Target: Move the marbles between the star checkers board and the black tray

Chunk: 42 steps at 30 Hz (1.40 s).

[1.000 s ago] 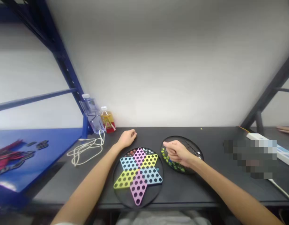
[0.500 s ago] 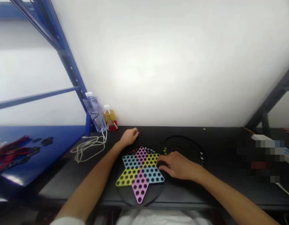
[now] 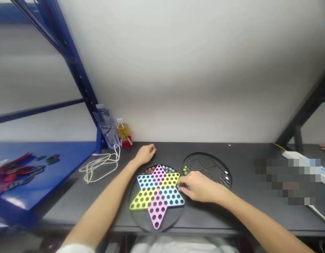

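A star-shaped Chinese checkers board (image 3: 157, 209) with pink, yellow and blue points lies on a round black tray (image 3: 132, 216). Small red and pale pieces (image 3: 167, 170) show in the tray behind the star. At the board's right edge, my right hand (image 3: 196, 186) curls its thumb and fingers in a pinch beside the yellow and blue points. A bluish bit shows near those fingertips, too small to name. My left hand (image 3: 145, 154) rests on the table beyond the tray, fingers curled in; what they may hold is hidden.
A round black lid or tray with holes (image 3: 204, 165) lies behind my right hand, with yellow and white pieces at its rim. White cable (image 3: 103, 165), a clear pitcher (image 3: 107, 128) and a yellow-red bottle (image 3: 124, 133) are at left. A white power strip (image 3: 296, 155) is at right.
The picture has grown dimmer on the wall and clearer on the table. Both hands and the board stay nearly where they were.
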{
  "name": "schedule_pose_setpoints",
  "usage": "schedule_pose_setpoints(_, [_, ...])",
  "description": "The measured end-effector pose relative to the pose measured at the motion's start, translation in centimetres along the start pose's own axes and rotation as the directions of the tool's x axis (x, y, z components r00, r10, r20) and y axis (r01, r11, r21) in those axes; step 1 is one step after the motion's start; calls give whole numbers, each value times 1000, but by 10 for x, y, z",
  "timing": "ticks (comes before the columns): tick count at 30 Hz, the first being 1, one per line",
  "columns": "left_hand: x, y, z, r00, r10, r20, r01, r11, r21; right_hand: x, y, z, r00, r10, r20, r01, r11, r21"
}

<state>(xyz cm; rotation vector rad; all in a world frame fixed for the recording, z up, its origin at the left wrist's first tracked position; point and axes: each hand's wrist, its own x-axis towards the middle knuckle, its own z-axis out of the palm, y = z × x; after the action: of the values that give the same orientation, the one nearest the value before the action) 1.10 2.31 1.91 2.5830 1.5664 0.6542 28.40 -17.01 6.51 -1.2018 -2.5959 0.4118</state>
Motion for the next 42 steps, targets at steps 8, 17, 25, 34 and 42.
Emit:
schedule_pose_setpoints(8, [0, 1, -1, 1000, -3, 7, 3, 1000, 19, 6, 80, -16, 897, 413, -158, -94, 528, 844])
schedule_pose_setpoints(17, [2, -1, 0, 1000, 12, 6, -12, 1000, 12, 0, 123, -26, 883, 468, 42, 10, -108, 994])
schedule_pose_setpoints(25, [2, 1, -1, 1000, 8, 22, -8, 1000, 21, 13, 116, -5, 864, 495, 93, -67, -70, 995])
schedule_pose_setpoints(34, [2, 3, -1, 1000, 15, 22, -16, 999, 35, 21, 131, 1, 795, 606, 10, -78, 86, 993])
schedule_pose_setpoints(42, [3, -2, 3, 999, 41, 7, -41, 999, 22, 41, 122, 16, 822, 565, -65, 11, 97, 995])
